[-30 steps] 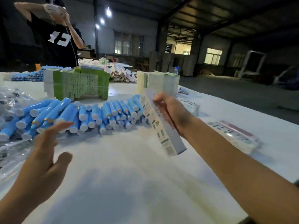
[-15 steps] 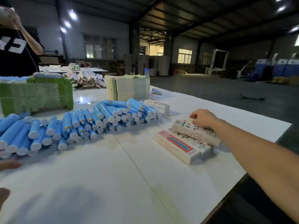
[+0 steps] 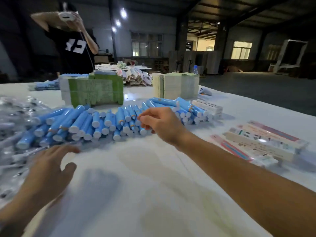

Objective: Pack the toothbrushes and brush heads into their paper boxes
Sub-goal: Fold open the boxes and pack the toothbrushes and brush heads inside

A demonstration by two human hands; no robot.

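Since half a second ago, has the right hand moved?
Yes. The right hand left the packed boxes and went left to the blue toothbrushes.

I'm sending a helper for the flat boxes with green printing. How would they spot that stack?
On the white table, look behind the long heap of blue toothbrush handles. The green stack stands at its left end. The stack to its right is pale cream.
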